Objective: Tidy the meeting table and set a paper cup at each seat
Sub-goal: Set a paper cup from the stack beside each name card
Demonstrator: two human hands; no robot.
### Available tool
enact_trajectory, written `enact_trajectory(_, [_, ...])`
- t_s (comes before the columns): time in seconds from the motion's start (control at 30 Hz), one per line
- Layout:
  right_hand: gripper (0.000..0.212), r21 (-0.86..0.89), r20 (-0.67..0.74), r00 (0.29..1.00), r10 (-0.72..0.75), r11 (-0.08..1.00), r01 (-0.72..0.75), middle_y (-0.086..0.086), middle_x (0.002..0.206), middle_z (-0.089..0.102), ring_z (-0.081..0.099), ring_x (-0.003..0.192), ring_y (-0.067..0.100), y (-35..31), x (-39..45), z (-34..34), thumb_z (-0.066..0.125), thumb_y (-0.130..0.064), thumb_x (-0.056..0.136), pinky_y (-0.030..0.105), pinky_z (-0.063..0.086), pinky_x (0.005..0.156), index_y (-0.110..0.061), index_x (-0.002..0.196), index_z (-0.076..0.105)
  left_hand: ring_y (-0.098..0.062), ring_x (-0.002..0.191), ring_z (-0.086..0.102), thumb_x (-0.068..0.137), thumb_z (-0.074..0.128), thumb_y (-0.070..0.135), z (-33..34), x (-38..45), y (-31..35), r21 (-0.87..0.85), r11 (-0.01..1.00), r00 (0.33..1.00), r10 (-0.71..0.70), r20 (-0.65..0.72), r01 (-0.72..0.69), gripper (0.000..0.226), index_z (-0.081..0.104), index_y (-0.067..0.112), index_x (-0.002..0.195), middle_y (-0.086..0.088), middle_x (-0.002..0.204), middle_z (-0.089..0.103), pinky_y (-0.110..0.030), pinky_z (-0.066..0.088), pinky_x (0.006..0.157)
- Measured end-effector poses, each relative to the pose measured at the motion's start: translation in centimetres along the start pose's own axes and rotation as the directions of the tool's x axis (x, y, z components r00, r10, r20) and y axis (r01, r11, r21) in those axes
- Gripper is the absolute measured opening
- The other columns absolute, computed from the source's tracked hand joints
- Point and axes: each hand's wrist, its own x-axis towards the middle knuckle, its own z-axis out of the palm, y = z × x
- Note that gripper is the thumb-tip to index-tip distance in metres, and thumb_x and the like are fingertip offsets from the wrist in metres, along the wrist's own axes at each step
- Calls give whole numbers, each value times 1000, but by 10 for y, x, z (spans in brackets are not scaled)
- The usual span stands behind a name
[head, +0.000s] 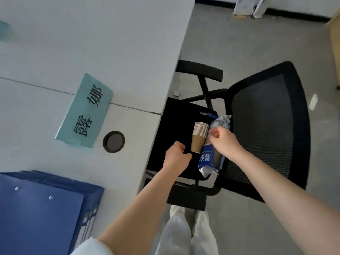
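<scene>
right hand [221, 139] pinches the crinkly wrapper [211, 155]; left hand [176, 156] clenched, empty; light, crushable paper cups [199, 137], grip mid-stack.

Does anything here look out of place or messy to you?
Yes. The stack of paper cups and its torn plastic sleeve lie on the chair seat, not the table. The right hand pinches the sleeve; the left hand is curled beside the stack.
</scene>
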Motion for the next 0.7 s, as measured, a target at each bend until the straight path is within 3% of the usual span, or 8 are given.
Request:
enact_trajectory(0.13, [29, -159, 54, 997, -58, 985, 65, 12, 117, 64, 58, 110, 29, 17, 69, 4, 52, -14, 95, 29, 43, 84, -8, 124, 57, -20, 111, 57, 89, 68, 23, 33, 57, -8, 12, 997, 997, -74, 23, 74, 54, 46, 13, 137, -8, 132, 54, -26, 47, 82])
enact_trajectory(0.27, [35, -264, 130, 984, -123, 952, 154, 18, 119, 62, 57, 110, 31, 31, 129, 11, 52, -11, 95, 32, 44, 88, -6, 129, 53, -26, 126, 49, 86, 70, 27, 68, 110, -19, 93, 984, 988, -155, -7, 155, 68, 38, 11, 144, -11, 142, 45, -33, 44, 99])
enact_trajectory(0.43, [40, -311, 242, 960, -140, 926, 213, 22, 128, 57, 53, 118, 33, 53, 185, 19, 49, -6, 96, 36, 42, 95, -1, 136, 45, -29, 130, 46, 88, 66, 26, 104, 168, -34, 103, 970, 975, -218, -40, 221, 73, 29, 11, 149, -13, 147, 41, -36, 42, 105])
enact_trajectory(0.6, [32, -380, 299, 952, -64, 907, 180, 26, 115, 61, 58, 104, 37, 60, 225, 35, 46, -7, 96, 41, 50, 86, 5, 125, 50, -35, 130, 44, 92, 61, 21, 135, 194, -57, 259, 948, 980, -199, 25, 186, 71, 21, 14, 150, -16, 146, 37, -45, 43, 105])
enact_trajectory(0.7, [13, -456, 369, 929, -20, 867, 200, 18, 92, 58, 56, 85, 31, 68, 238, 48, 42, -3, 93, 34, 43, 59, 2, 102, 51, -36, 130, 45, 87, 67, 27, 147, 204, -67, 248, 955, 981, -182, 72, 159, 88, 11, 18, 153, -17, 146, 38, -44, 41, 106])
